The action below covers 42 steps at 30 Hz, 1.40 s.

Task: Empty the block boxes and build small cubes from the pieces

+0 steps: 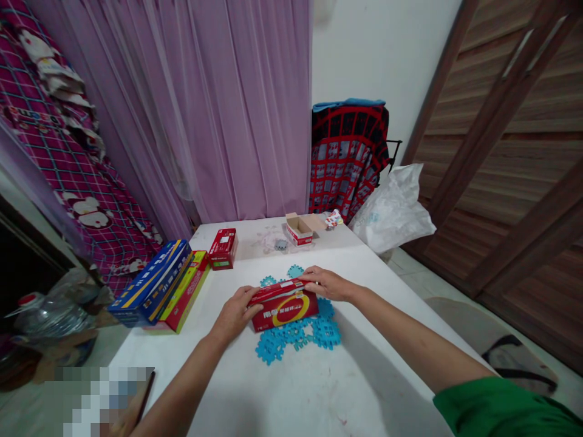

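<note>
A red box (288,308) with a yellow ring printed on its front is between my two hands, above blue gear-shaped pieces (325,331) spread on the white table. My left hand (235,312) grips the box's left end, thumb on the front and fingers over the top. At the box's upper right edge, my right hand (327,284) holds it with bent fingers. The box hides part of the blue pieces. Whether it touches them cannot be made out.
Blue boxes (152,282) and a yellow-red box (184,294) lie at the table's left edge. Farther back are another red box (223,249), a small grey piece (281,245) and an open carton (299,230). A white plastic bag (394,209) stands beyond the right edge.
</note>
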{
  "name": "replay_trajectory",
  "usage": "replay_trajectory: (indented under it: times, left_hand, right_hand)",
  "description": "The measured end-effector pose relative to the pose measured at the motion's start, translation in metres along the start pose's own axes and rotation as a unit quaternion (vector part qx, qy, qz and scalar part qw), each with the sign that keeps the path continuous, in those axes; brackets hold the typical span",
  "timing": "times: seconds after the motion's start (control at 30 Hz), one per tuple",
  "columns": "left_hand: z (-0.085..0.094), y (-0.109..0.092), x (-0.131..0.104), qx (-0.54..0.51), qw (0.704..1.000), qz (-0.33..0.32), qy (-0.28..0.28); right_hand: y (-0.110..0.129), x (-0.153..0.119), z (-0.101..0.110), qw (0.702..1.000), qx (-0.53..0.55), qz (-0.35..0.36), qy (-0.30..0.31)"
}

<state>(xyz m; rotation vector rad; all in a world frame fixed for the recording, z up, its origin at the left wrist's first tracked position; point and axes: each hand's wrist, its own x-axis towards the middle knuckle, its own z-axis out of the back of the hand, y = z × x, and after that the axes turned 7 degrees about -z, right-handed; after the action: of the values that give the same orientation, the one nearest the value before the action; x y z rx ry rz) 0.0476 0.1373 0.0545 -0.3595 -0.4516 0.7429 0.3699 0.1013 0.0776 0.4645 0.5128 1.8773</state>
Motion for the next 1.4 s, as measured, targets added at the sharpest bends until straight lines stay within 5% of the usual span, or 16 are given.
replay_trajectory:
  times: [0.27, 0.47, 0.67, 0.97, 1.1, 1.4]
  left_hand:
    - [0.002, -0.005, -0.009, -0.028, 0.999, 0.009, -0.032]
    - [0.021, -0.010, -0.008, -0.031, 0.997, 0.062, -0.043]
    - [0.036, -0.013, -0.004, 0.018, 0.991, 0.071, -0.115]
    - [0.027, -0.013, 0.014, 0.001, 0.973, 0.139, -0.182]
    - [0.027, -0.015, 0.007, 0.010, 0.968, 0.159, -0.193]
    - [0.001, -0.018, -0.027, 0.058, 0.978, 0.069, -0.187]
  right_hand:
    - [0.012, 0.000, 0.007, 1.000, 0.003, -0.023, -0.022]
    - [0.011, -0.006, 0.016, 0.998, 0.006, -0.045, -0.049]
    - [0.017, -0.015, 0.024, 0.996, -0.018, -0.040, -0.084]
    - [0.021, 0.010, 0.020, 0.982, -0.050, -0.096, -0.153]
    - [0.025, 0.001, 0.018, 0.974, -0.062, -0.119, -0.183]
    - [0.024, -0.032, -0.015, 0.966, -0.017, -0.092, -0.243]
